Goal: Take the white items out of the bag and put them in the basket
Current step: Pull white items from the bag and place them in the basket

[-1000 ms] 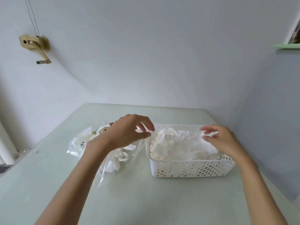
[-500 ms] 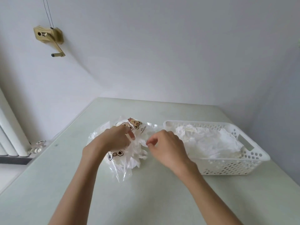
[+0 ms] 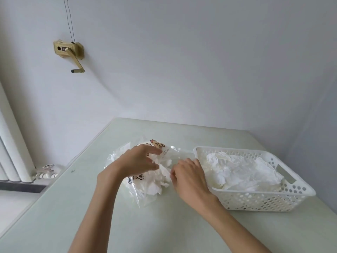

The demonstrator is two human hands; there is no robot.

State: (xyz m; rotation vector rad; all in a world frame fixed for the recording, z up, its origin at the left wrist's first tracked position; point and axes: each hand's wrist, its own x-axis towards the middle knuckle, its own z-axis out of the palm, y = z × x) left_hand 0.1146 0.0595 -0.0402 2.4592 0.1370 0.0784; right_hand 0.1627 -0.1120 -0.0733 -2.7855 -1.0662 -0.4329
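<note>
At one bag [image 3: 144, 190], two hands [image 3: 138, 161]; one basket [image 3: 264, 199].

Pale green tabletop [image 3: 182, 225] set into a corner, plain white walls [image 3: 182, 61], brass hand crank [image 3: 70, 52] mounted high left, white radiator [image 3: 12, 152] at left edge, soft even light

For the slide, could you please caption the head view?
Both hands, left and right, work at the clear bag beside the basket of white items.

Left hand [image 3: 138, 161] fingers extended, spread; right hand [image 3: 187, 175] fingers curled, pinching.
</note>
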